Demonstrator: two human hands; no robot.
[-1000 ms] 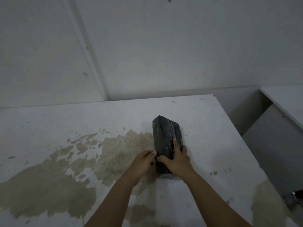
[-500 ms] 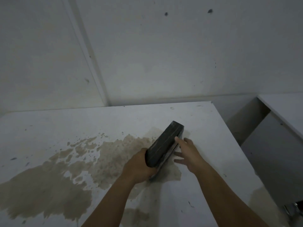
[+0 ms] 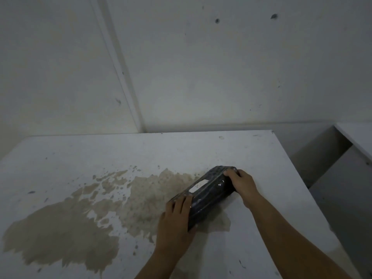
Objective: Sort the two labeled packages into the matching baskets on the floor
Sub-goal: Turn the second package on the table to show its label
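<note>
A dark package wrapped in shiny plastic lies slantwise on the white table, right of centre. A small white label faces up on its top side; the writing is too small to read. My left hand grips the package's near end. My right hand holds its far end, fingers curled over the corner. No second package and no basket is in view.
A large tan stain spreads over the table's left and middle. White walls rise behind the table. Right of the table's edge is a gap with a lower grey cabinet or ledge.
The package has been turned so its labelled side faces up and it lies flatter. My right hand moved from beside it to grip its far end; my left hand stays on the near end.
</note>
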